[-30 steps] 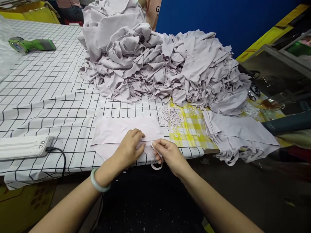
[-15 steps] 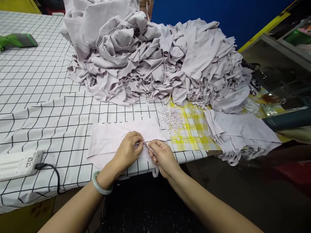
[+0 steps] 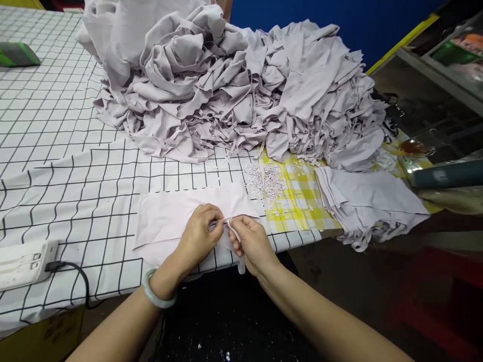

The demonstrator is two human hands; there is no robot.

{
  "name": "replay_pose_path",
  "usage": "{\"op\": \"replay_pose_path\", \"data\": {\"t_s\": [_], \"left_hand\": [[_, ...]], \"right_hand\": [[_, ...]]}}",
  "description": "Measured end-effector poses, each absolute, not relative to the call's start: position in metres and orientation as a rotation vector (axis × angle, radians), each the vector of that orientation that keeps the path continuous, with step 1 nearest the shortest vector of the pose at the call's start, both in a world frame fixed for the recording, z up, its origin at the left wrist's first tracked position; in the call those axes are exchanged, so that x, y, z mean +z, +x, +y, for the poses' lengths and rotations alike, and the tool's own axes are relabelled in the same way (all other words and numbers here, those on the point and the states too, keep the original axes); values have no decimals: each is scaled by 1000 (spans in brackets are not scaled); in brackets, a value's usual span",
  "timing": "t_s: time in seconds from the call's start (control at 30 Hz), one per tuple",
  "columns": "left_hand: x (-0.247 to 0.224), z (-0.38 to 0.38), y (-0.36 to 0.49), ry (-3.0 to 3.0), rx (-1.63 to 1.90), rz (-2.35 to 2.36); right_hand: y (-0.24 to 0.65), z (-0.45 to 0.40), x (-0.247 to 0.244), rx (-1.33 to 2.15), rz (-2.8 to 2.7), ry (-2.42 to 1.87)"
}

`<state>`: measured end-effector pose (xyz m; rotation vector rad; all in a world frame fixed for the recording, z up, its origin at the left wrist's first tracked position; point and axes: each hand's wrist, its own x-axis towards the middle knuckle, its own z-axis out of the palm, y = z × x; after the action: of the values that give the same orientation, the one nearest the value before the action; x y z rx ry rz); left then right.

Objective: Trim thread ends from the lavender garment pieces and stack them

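Note:
A flat pale pink cloth piece lies near the table's front edge. Over its right part, my left hand pinches the cloth's narrow strap, with a jade-coloured bangle at the wrist. My right hand is closed on the same strap just to the right, fingertips almost touching those of my left hand. A loop of the strap hangs below my right hand. The small spot between the fingertips is too fine to make out.
Heaps of crumpled cloth fill the table's back. Small scraps lie beside a yellow checked cloth. Stacked cloth pieces overhang the right edge. A white power bank with a black cable sits left; a green tool lies behind.
The camera view has shifted slightly. Both hands stay nearly in place, still pinching the strap.

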<state>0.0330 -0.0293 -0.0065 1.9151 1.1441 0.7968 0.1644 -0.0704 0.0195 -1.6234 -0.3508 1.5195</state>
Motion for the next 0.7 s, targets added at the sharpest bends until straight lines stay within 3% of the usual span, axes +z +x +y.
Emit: {"op": "replay_pose_path", "data": {"t_s": [0.7], "left_hand": [[-6, -26, 28, 1999, 714, 1046]], "right_hand": [[166, -67, 23, 1639, -324, -1635]]}}
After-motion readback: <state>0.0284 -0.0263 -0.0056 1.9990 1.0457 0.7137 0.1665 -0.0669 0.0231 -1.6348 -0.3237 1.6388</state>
